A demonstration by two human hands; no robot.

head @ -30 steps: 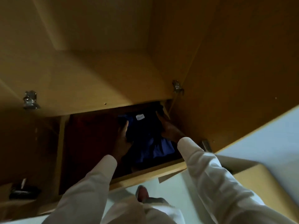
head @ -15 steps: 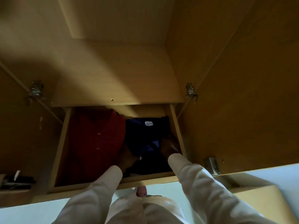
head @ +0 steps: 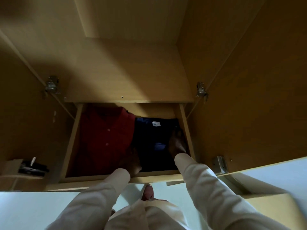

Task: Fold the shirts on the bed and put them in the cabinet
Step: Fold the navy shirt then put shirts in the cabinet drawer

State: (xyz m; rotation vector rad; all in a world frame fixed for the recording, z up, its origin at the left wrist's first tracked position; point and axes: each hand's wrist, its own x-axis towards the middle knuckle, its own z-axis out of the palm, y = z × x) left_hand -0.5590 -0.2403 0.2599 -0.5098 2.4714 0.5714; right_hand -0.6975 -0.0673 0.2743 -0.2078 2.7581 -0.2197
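Folded navy shirt [head: 154, 135], white neck label [head: 156, 124] uppermost, lying in the right half of the cabinet's [head: 129, 72] low compartment, just beside a folded red shirt [head: 106, 138] on its left. The left hand [head: 135, 161] is at the navy shirt's left edge and the right hand [head: 177, 144] at its right edge, close to the compartment wall. Both are in deep shadow, so it cannot be told whether the fingers curl round the cloth or lie flat. The cloth is judged light, soft and limp: it should keep its fold only if supported at both side edges or from beneath, never by one corner.
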